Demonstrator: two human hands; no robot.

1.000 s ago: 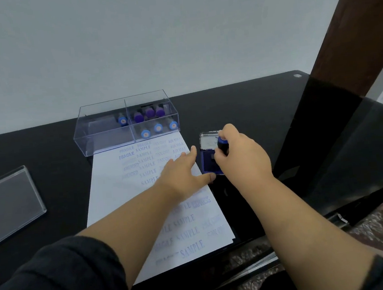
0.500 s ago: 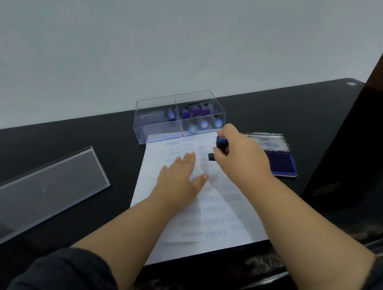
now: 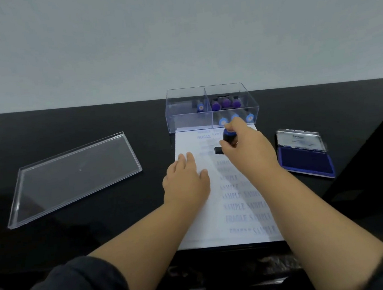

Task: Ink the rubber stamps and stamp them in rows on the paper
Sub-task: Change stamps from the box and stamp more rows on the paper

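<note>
A white paper [image 3: 195, 226] lies on the black table, covered with rows of blue SAMPLE and FRAGILE prints. My right hand [image 3: 249, 146] grips a rubber stamp [image 3: 228, 137] with a blue knob and black base, held on or just above the paper's upper middle. My left hand [image 3: 185, 180] rests flat on the paper, fingers straight, just left of the stamp. The open blue ink pad [image 3: 304, 164] sits to the right of the paper.
A clear plastic box [image 3: 188, 117] with two compartments holds several blue and purple stamps at the paper's far end. Its clear lid [image 3: 72, 177] lies to the left. The table's front edge runs just below the paper.
My right hand carried the stamp from the ink pad leftward over the paper. The camera view swung to the right, centring the paper. My left hand stayed flat on the sheet.
</note>
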